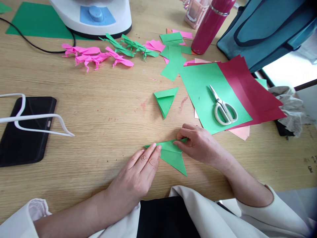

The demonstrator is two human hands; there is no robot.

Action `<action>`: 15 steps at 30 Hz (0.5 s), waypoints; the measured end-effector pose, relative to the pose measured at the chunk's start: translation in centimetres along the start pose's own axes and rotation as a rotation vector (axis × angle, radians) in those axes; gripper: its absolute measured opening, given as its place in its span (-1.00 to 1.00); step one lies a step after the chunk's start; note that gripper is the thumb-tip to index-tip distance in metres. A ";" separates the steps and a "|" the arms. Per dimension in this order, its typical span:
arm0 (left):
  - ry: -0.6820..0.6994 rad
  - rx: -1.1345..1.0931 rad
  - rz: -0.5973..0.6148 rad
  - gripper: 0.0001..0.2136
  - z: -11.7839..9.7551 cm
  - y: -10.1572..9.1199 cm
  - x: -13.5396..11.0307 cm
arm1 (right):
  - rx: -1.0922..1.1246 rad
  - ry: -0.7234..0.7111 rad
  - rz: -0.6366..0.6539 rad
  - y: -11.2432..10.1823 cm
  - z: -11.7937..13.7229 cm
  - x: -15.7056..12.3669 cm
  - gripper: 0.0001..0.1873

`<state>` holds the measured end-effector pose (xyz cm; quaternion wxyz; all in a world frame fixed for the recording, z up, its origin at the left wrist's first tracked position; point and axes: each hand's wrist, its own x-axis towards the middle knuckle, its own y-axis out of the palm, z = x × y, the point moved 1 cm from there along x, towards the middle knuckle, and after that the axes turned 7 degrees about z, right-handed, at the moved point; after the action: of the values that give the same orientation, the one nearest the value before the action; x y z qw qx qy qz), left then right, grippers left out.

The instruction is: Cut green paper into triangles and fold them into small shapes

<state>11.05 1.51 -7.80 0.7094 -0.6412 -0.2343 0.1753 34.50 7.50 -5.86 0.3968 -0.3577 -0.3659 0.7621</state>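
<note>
A folded green paper triangle (173,157) lies on the wooden table (99,109) near the front edge. My left hand (138,172) rests flat on its left corner, fingers stretched out and pressing down. My right hand (198,143) pinches the paper's upper right corner between thumb and fingers. A second folded green triangle (165,100) lies a little farther back, untouched.
White scissors (224,107) lie on green and dark red sheets (250,89) at the right. Pink (86,56) and green (131,46) folded paper figures sit at the back by a white appliance (94,16). A black phone (24,129), magenta bottle (210,26) and blue bag (267,29) stand around.
</note>
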 end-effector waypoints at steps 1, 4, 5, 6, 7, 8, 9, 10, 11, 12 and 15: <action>0.003 -0.002 -0.003 -0.55 0.0 0.0 0.0 | -0.031 -0.004 -0.014 0.0 0.1 -0.1 -0.85; 0.010 -0.006 -0.008 -0.56 0.0 -0.1 0.0 | -0.204 -0.033 -0.130 0.0 0.5 -0.5 -0.88; 0.011 -0.010 -0.011 -0.56 0.0 0.0 0.0 | -0.275 -0.053 -0.174 0.1 0.7 -0.7 -0.88; 0.010 -0.014 -0.014 -0.57 0.0 0.0 0.0 | -0.335 -0.085 -0.200 0.3 1.0 -0.9 -0.92; 0.010 -0.019 -0.019 -0.57 -0.1 0.1 0.0 | -0.377 -0.123 -0.208 0.6 1.2 -1.1 -0.95; 0.006 -0.025 -0.023 -0.58 -0.1 0.1 0.0 | -0.396 -0.167 -0.195 0.9 1.5 -1.4 -0.89; 0.003 -0.032 -0.029 -0.59 -0.1 0.2 0.0 | -0.398 -0.205 -0.176 1.2 1.7 -1.6 -0.83; 0.000 -0.039 -0.036 -0.59 0.0 0.2 0.0 | -0.392 -0.231 -0.158 1.6 1.9 -1.8 -0.78; -0.002 -0.048 -0.044 -0.60 0.0 0.2 0.0 | -0.385 -0.244 -0.148 1.9 2.0 -2.0 -0.76; -0.001 -0.062 -0.054 -0.61 0.1 0.2 0.0 | -0.377 -0.247 -0.143 2.2 2.0 -2.1 -0.75; 0.003 -0.117 -0.086 -0.67 0.7 0.1 0.1 | -0.342 -0.234 -0.148 2.7 1.9 -2.3 -0.79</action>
<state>10.74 2.13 -7.83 0.6780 -0.6711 -0.2704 0.1299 32.99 3.92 -6.65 0.3398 -0.3012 -0.5587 0.6940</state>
